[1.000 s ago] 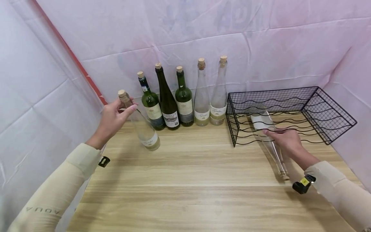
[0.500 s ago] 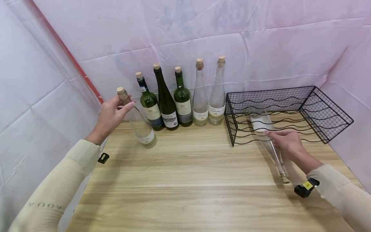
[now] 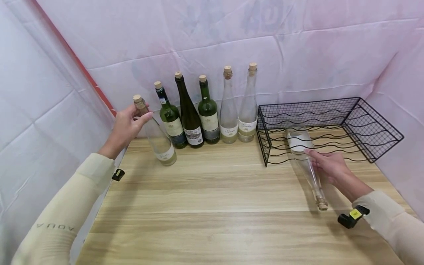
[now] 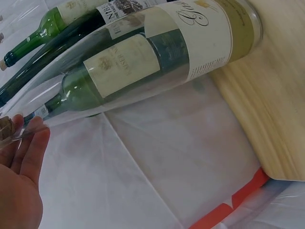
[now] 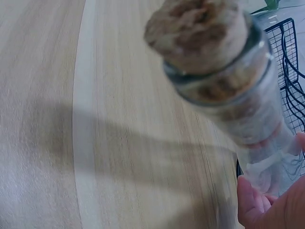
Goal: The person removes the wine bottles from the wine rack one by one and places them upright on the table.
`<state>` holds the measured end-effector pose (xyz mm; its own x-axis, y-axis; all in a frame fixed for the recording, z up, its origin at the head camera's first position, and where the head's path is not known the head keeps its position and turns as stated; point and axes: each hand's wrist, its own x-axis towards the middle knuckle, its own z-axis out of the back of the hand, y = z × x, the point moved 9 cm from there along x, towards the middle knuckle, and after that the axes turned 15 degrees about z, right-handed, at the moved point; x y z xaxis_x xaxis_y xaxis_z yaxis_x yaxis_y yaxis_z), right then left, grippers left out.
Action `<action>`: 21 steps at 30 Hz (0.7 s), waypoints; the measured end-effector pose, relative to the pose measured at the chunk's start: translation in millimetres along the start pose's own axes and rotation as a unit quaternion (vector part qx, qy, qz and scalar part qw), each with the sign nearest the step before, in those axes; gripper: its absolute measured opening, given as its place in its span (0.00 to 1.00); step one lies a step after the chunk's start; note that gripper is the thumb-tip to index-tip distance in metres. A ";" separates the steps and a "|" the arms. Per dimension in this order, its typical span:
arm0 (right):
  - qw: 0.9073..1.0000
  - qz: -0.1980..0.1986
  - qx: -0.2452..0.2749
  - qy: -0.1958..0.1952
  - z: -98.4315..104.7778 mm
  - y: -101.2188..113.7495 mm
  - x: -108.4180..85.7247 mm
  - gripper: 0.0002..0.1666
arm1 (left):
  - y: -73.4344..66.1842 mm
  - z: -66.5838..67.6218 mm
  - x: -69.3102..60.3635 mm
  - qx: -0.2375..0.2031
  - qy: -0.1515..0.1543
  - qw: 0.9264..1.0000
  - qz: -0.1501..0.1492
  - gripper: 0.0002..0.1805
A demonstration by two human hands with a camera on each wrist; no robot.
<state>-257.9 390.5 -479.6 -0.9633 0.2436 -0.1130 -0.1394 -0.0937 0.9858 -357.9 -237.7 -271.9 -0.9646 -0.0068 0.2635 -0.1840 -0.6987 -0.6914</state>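
Observation:
In the head view, my left hand [image 3: 125, 127] grips the neck of a clear corked bottle [image 3: 163, 147] at the left. The bottle tilts, its base toward the table's middle; whether the base touches the wood I cannot tell. The left wrist view shows this clear bottle [image 4: 209, 33] in front of the green ones. My right hand [image 3: 331, 167] holds another clear bottle [image 3: 299, 143] around its body. Its base end lies in the black wire rack [image 3: 264, 138] and its corked neck points toward me, past the rack's front. Up close in the right wrist view is its cork [image 5: 198, 36].
Along the back wall stand a green bottle [image 3: 170, 114], a dark slim bottle [image 3: 190, 110], a second green bottle [image 3: 208, 110] and two clear bottles [image 3: 228, 106], all corked. The wooden table [image 3: 212, 198] stretches toward me. White sheeting [image 3: 212, 33] encloses the sides and back.
The left bottle has moved slightly back toward the wall, still in my left hand. The right bottle's neck end has shifted a little toward me. The standing bottles have not moved.

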 end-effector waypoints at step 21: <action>0.990 -0.037 0.140 0.004 -4.7 -0.5 -20.2 0.10 | 9.0 3.2 16.4 0.006 0.026 0.999 0.024 0.27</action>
<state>-239.5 381.1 -478.4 -0.9550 0.2314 -0.1856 -0.1416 0.1945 0.9706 -374.8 -246.4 -271.7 -0.9808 -0.0043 0.1947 -0.1349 -0.7063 -0.6950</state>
